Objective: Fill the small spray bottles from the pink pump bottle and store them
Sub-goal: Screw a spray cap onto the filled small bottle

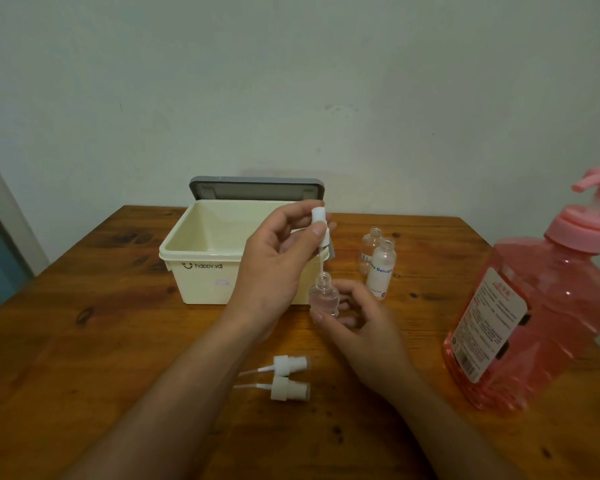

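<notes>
left hand [274, 265]: thumb and fingertips pinch the white spray head [318, 223], held straight above the bottle so the tube stays in line with the neck.
right hand [364, 327]: fingers curl round the lower body of the small spray bottle [323, 299] and keep it upright and steady; can't tell if its base rests on the table [101, 341].
dip tube [322, 265]: hangs from the spray head, tip just inside the bottle neck; the head is off the threads.
held bottle contents: looks clear, no pink visible; level too hard to read.
step (judgement): probably the third head coming off ahead of filling. It could be going back on, can't tell from one frame.
other bottles [373, 249]: two stand uncapped, touching or nearly so, right of the box and near the pump, ready to fill.
loose heads [289, 362]: two lie side by side on the table in front of the person, parked clear of the work spot.
pink pump bottle [541, 306]: stands at the right table edge, well filled, nozzle not over any bottle.
storage box [201, 282]: cream, just behind the hands, nothing visible inside; grey lid [257, 189] stands open behind it, so storing needs no extra step.
progress (judgement): early, nothing filled or stored yet.
</notes>
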The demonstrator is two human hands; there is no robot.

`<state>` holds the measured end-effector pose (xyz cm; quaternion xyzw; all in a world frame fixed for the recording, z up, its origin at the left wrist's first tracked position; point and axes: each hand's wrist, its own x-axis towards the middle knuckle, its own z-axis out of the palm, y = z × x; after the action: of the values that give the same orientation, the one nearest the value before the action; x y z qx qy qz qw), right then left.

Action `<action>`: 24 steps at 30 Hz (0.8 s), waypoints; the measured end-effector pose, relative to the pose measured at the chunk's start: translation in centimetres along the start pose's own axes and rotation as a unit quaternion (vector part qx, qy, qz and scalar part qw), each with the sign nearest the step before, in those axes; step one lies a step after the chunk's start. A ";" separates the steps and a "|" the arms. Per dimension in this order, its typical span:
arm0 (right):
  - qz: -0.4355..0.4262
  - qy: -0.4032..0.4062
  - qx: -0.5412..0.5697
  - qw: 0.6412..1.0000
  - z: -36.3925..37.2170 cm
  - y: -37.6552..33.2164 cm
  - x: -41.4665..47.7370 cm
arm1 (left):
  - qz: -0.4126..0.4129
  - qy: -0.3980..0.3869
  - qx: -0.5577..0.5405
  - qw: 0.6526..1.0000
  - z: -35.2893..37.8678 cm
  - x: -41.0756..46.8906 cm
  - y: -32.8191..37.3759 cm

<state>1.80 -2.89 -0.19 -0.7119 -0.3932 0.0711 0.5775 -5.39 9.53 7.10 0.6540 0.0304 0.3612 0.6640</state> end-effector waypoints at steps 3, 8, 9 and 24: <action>-0.002 0.000 0.000 1.000 0.0 0.0 0.0 | -0.011 -0.014 0.041 0.999 -0.2 -0.4 -0.5; -0.013 0.001 0.008 1.000 -0.1 0.0 0.0 | -0.030 -0.036 0.077 0.996 -0.6 -1.2 -1.3; -0.016 0.000 0.006 1.000 -0.1 0.0 0.0 | -0.036 -0.041 0.075 0.996 -0.7 -1.4 -1.4; -0.037 -0.009 -0.023 0.999 -0.1 -0.1 -0.2 | -0.059 -0.058 0.088 0.993 -1.6 -2.0 -2.2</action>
<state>1.68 -3.05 -0.13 -0.7095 -0.4259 0.0473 0.5595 -6.76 10.13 4.05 0.7268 0.0616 0.2787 0.6248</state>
